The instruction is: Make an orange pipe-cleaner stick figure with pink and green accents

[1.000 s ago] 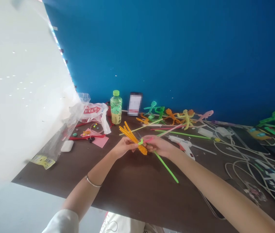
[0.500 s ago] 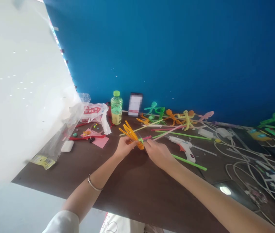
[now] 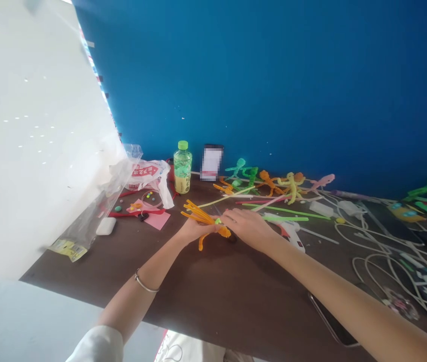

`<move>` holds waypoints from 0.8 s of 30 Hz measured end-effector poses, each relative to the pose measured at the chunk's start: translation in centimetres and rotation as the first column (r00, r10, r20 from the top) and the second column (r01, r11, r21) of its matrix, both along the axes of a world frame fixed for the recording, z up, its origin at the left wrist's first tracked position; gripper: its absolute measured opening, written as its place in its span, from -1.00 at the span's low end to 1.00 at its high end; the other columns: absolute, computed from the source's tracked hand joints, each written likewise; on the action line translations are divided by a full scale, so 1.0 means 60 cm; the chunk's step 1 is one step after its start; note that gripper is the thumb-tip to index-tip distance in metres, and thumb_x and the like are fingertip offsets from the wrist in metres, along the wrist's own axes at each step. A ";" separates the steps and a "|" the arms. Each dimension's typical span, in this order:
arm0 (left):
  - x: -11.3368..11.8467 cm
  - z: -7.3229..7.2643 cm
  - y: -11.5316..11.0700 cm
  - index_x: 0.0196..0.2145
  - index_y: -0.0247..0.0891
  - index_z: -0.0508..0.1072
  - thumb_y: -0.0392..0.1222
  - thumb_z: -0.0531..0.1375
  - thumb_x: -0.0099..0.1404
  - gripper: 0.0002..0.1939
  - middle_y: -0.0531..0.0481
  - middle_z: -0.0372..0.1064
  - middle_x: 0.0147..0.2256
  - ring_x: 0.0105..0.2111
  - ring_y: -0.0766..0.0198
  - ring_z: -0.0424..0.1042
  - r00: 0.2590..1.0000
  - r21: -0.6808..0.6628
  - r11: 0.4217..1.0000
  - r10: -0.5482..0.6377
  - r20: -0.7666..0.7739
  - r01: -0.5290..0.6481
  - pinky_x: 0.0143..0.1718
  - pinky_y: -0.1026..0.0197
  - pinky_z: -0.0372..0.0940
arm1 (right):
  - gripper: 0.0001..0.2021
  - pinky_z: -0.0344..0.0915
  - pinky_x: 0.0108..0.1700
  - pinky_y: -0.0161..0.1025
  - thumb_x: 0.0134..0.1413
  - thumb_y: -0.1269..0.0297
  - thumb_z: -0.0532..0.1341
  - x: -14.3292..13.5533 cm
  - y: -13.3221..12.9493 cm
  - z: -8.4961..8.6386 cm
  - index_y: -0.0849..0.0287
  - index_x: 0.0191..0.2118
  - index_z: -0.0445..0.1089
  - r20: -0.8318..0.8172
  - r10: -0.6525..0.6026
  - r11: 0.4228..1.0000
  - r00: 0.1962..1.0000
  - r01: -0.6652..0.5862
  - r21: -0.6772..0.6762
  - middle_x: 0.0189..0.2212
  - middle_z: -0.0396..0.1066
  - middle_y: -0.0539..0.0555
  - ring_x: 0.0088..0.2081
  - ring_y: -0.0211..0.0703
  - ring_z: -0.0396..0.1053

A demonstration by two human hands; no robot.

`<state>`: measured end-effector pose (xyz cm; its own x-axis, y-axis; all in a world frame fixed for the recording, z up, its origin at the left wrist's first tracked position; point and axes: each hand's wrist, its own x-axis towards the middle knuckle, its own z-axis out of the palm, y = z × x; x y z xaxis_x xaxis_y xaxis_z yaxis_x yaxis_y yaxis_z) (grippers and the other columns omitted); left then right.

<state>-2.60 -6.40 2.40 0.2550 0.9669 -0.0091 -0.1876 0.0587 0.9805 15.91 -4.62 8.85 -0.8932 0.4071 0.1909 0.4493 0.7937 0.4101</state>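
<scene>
My left hand [image 3: 193, 230] is closed around an orange pipe-cleaner figure [image 3: 224, 231]. Several straight orange strands fan out toward the upper left of that hand, and one short curled piece hangs below it. A bright green pipe cleaner [image 3: 291, 218] crosses the figure just under its rounded end, where a bit of green shows between my hands. Its long free end sticks out to the right behind my right hand [image 3: 249, 229]. The fingers of my right hand are bent over the green strand, right beside the orange figure. My fingertips partly hide the wrapped spot.
A white glue gun [image 3: 294, 236] lies behind my right forearm. Along the blue wall stand a drink bottle [image 3: 182, 168], a propped phone [image 3: 211, 163] and several pipe-cleaner figures [image 3: 292, 187]. White cables [image 3: 366, 251] tangle on the right; a plastic bag [image 3: 149, 173] lies left.
The orange figure has turned, with its strands now leaning left and its rounded end lower right. My right hand has rolled over, and the green strand's free end has swung up behind it.
</scene>
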 end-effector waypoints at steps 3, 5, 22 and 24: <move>0.002 0.005 -0.003 -0.23 -0.36 0.49 -0.17 0.32 -0.09 -0.59 -0.16 0.47 -0.25 -0.20 0.08 0.42 1.000 -0.025 1.000 0.005 0.011 -0.004 -0.09 0.06 0.27 | -0.75 0.05 -0.44 -0.29 0.02 0.61 0.00 0.001 -0.001 -0.001 0.25 -0.25 0.33 0.000 0.038 0.998 0.999 -0.038 0.041 -0.31 0.39 0.14 -0.41 -0.20 0.29; 0.005 0.009 -0.004 -0.27 -0.36 0.50 -0.16 0.31 -0.06 -0.64 -0.15 0.48 -0.28 -0.23 0.10 0.43 0.999 -0.030 0.999 0.037 0.014 -0.036 -0.11 0.08 0.28 | -0.75 0.06 -0.43 -0.29 0.04 0.60 -0.02 0.002 -0.002 -0.001 0.26 -0.23 0.33 -0.003 0.055 0.997 0.998 -0.055 0.045 -0.30 0.40 0.15 -0.41 -0.20 0.29; -0.003 0.022 -0.016 -0.42 -0.39 0.50 -0.11 0.22 0.06 -0.75 -0.15 0.48 -0.40 -0.37 0.21 0.44 0.972 0.078 0.972 -0.214 -0.101 0.222 -0.23 0.19 0.31 | -0.78 0.08 -0.44 -0.34 0.05 0.20 0.06 -0.009 0.034 0.078 0.16 -0.39 0.40 0.020 -0.285 0.403 0.958 0.139 -0.905 -0.44 0.40 0.03 -0.44 -0.24 0.26; -0.001 0.027 -0.021 -0.42 -0.39 0.50 -0.09 0.22 0.07 -0.75 -0.16 0.48 -0.38 -0.35 0.21 0.44 0.950 0.089 0.948 -0.298 -0.097 0.306 -0.22 0.19 0.31 | -0.78 0.07 -0.48 -0.35 -0.04 0.15 0.14 -0.004 0.051 0.078 0.20 -0.41 0.41 0.131 -0.225 0.104 0.966 0.157 -0.982 -0.50 0.37 0.02 -0.51 -0.29 0.21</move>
